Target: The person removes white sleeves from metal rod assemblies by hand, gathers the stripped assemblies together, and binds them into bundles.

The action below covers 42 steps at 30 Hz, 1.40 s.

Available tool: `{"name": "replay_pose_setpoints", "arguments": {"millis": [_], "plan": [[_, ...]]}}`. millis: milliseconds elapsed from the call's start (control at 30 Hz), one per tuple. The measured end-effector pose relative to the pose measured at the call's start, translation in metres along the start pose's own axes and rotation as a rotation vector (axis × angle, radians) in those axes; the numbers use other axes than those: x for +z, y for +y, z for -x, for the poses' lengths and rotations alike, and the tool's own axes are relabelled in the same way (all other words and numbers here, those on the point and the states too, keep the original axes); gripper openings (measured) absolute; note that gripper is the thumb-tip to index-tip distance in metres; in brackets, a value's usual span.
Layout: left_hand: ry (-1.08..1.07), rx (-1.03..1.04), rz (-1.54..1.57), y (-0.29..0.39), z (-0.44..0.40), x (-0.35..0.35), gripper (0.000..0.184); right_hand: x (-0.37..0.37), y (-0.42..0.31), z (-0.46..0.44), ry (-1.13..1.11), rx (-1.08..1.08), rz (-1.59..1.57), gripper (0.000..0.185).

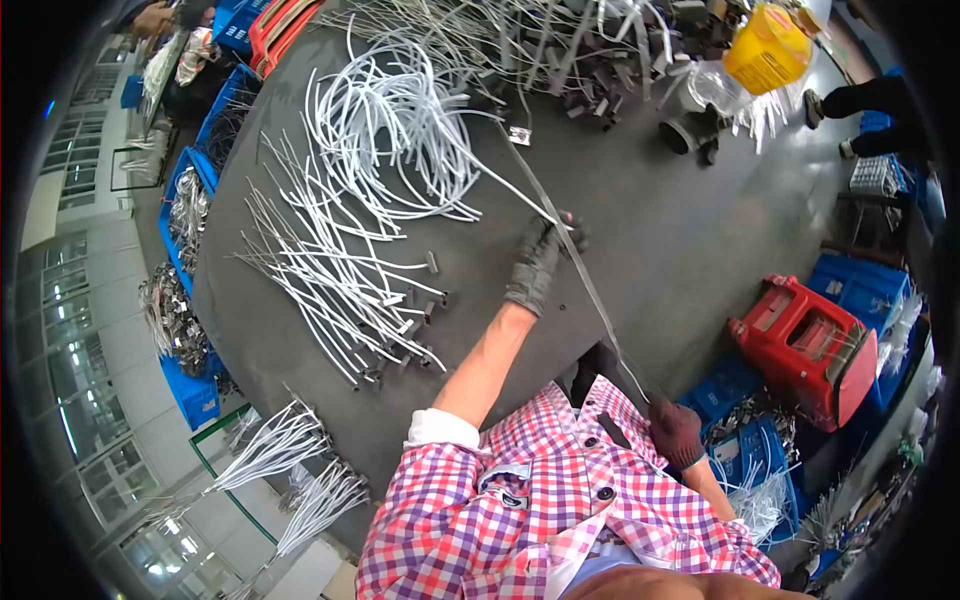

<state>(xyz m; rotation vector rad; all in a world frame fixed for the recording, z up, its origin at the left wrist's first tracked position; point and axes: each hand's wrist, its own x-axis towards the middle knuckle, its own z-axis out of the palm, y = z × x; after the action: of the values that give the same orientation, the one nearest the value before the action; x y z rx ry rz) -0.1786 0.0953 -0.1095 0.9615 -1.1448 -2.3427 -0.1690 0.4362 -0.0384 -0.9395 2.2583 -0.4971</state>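
Closed in a narrow grip, the right hand (677, 432) held the near end of the grey strip (592, 290) beside the checked shirt. The left hand (548, 250) pinched the same strip farther along, together with one end of a white cable (522, 196).

The strip was long, thin, flat and slightly glossy. It was nearly straight, with a slight bend close to the right hand. Its long axis ran from 5 o'clock at the near end to 11 o'clock at the far end. It crossed above the dark table (640, 210), its near end beyond the table edge.

The right hand wore a dark red glove, its forearm directed toward 11 o'clock. The left hand wore a grey glove, its forearm directed toward 1 o'clock and its fingers bent over the strip.

Short white cables (335, 270) with dark end pieces lay at 9 o'clock of the left hand. The large loose coil of white cables (390, 130) lay farther out, at 10 to 11 o'clock. A small silver piece (519, 136) lay beside the far part of the strip. A pile of dark blocks and strips (590, 85) occupied the 12 o'clock side, and a yellow container (768, 50) stood at 1 o'clock.
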Motion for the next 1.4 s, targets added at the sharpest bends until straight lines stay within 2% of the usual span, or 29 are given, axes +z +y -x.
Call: {"name": "replay_pose_setpoints", "arguments": {"millis": [33,67,100,200,333,700,967,1100,1167,1267,1400], "plan": [[-0.023,-0.042,0.096,0.007,-0.002,0.008,0.021,-0.001,0.009,0.012,-0.077,0.026,0.077,0.027],[0.03,-0.103,0.056,0.019,0.002,0.013,0.02,0.007,0.024,0.025,0.036,0.003,0.012,0.026],[0.028,-0.11,0.048,0.028,0.004,0.013,0.02,0.006,0.032,0.034,0.036,0.01,0.003,0.026],[0.146,0.055,0.029,0.051,0.006,0.007,0.023,0.012,0.047,0.051,0.181,0.002,-0.019,0.021],[0.228,0.215,-0.01,0.079,0.002,-0.014,0.018,0.016,0.056,0.063,0.238,-0.025,0.002,0.021],[0.384,0.379,0.003,0.111,0.012,-0.012,0.024,0.022,0.059,0.08,0.233,0.006,0.014,0.023],[0.291,0.343,-0.094,0.109,0.014,-0.012,0.025,0.024,0.059,0.085,0.256,0.039,0.037,0.023],[0.281,0.235,-0.074,0.102,0.017,-0.015,0.025,0.017,0.05,0.091,0.132,0.057,0.084,0.022],[0.282,0.223,-0.064,0.1,0.017,-0.016,0.018,0.018,0.05,0.093,0.1,0.083,0.106,0.022],[0.25,0.356,-0.119,0.098,0.026,-0.011,0.019,0.022,0.053,0.099,0.091,0.083,0.083,0.02],[0.203,0.399,-0.139,0.105,0.036,0.001,0.019,0.027,0.058,0.103,0.138,0.07,0.06,0.02]]}}
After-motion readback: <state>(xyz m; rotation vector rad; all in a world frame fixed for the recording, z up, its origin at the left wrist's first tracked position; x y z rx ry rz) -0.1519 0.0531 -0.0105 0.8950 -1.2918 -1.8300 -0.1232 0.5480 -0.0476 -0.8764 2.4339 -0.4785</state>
